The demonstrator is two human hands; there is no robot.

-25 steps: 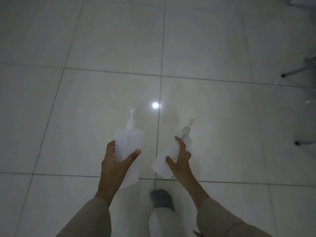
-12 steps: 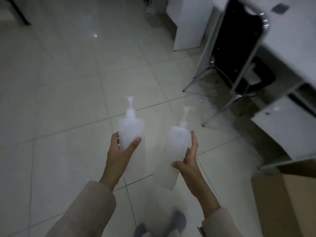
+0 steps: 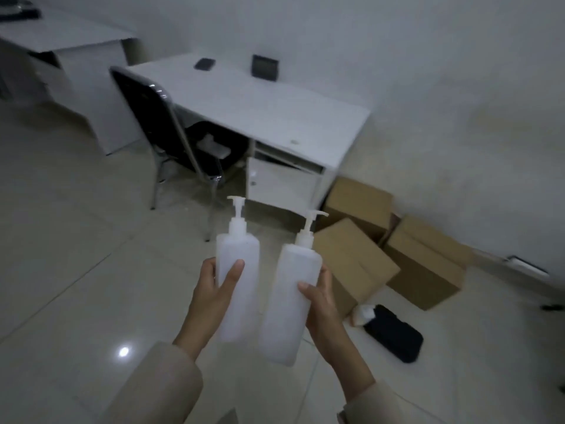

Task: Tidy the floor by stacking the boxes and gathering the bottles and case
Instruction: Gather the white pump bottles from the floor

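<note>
We carry two white pump bottles, one in each hand, both held upright with the pump heads pointing away from us, presumably so nothing leaks and so each can be set down on its base. Our left hand (image 3: 214, 289) grips the left bottle (image 3: 238, 270) around its lower half, thumb across the front and fingers curled behind; our right hand (image 3: 318, 301) wraps the right bottle (image 3: 293, 298) from its outer side in the same way. The two bottles sit just beside each other, apart or barely touching, we cannot tell which. Beyond them on the floor (image 3: 76, 270), three cardboard boxes (image 3: 351, 258) lie near the wall, tilted against one another and not yet stacked. Just beside the nearest box lies the black case (image 3: 394, 335), with a small white bottle (image 3: 363, 313) touching its end. We judge this cluster to be the gathering spot, so the bottles probably go down near the case. A white bench (image 3: 275, 108) with a black chair (image 3: 159, 117) tucked at its edge stands behind the boxes.
</note>
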